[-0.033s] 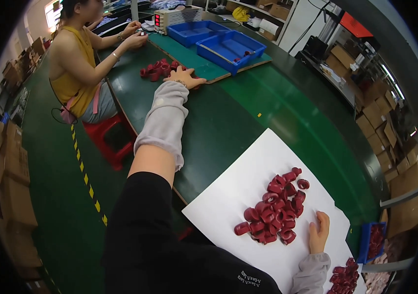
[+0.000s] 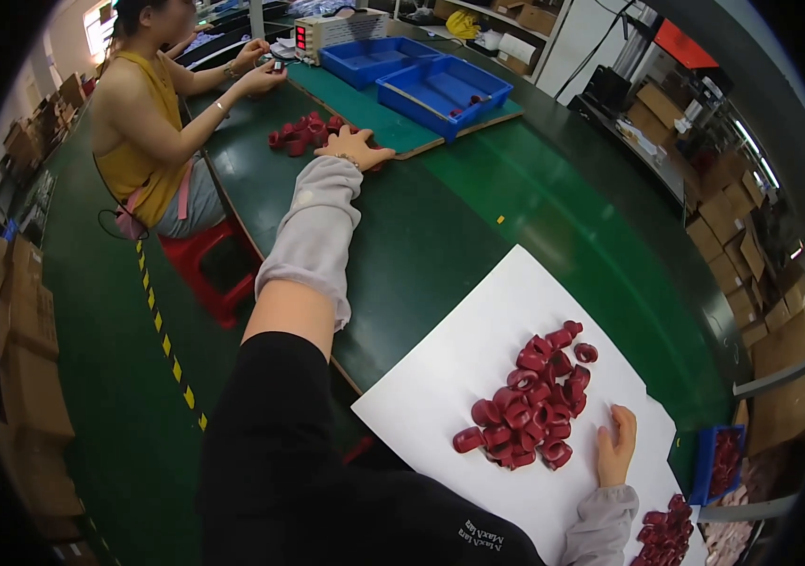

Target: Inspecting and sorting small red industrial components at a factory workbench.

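A co-worker in a yellow top [image 2: 138, 123] sits at the green worktop [image 2: 440, 236]. The left hand [image 2: 353, 146] lies spread, palm down, on a far pile of red rings [image 2: 303, 132]; the right hand [image 2: 615, 445] rests open, gripping nothing, beside red rings [image 2: 530, 406] heaped on white paper [image 2: 440, 396].

Brown cartons [image 2: 718, 241] stacked far right; red-lit display [image 2: 301, 37] top.

Blue trays [image 2: 416, 77] on a green mat [image 2: 365, 113]; seated co-worker [image 2: 143, 123] on red stool [image 2: 199, 259]; cardboard boxes [image 2: 732, 226] at right.
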`<state>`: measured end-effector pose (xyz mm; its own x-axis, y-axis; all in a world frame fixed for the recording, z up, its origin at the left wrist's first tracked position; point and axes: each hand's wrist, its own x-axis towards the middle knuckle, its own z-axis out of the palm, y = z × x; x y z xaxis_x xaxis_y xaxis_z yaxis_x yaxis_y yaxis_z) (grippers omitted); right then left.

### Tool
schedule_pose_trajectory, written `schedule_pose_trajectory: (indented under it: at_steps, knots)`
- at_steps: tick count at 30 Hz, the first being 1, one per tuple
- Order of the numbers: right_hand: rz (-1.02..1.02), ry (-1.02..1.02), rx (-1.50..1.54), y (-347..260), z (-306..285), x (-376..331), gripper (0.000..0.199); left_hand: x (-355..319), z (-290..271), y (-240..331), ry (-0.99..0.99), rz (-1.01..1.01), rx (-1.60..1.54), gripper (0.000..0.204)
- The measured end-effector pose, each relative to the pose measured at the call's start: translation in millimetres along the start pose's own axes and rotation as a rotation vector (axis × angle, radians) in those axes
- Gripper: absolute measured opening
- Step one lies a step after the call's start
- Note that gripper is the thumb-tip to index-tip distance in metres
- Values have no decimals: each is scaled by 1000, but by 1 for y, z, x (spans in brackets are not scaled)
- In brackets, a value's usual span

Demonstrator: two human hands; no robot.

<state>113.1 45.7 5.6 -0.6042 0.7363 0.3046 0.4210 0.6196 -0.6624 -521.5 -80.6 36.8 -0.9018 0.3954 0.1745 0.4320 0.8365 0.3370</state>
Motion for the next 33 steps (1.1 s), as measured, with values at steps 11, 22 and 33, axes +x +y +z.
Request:
schedule_pose_trajectory:
  at_steps: [11, 22, 33]
  knots:
    - [-40, -9, -101, 5, -3, -3, 29, -118, 30, 43, 115, 616, -325, 31]
    - [-50, 66, 54, 9, 0, -1, 17, -254, 14, 149, -227, 1088, -495, 27]
    - [-170, -253, 333, -31, -12, -31, 28, -424, -33, 133, -124, 1678, -529, 21]
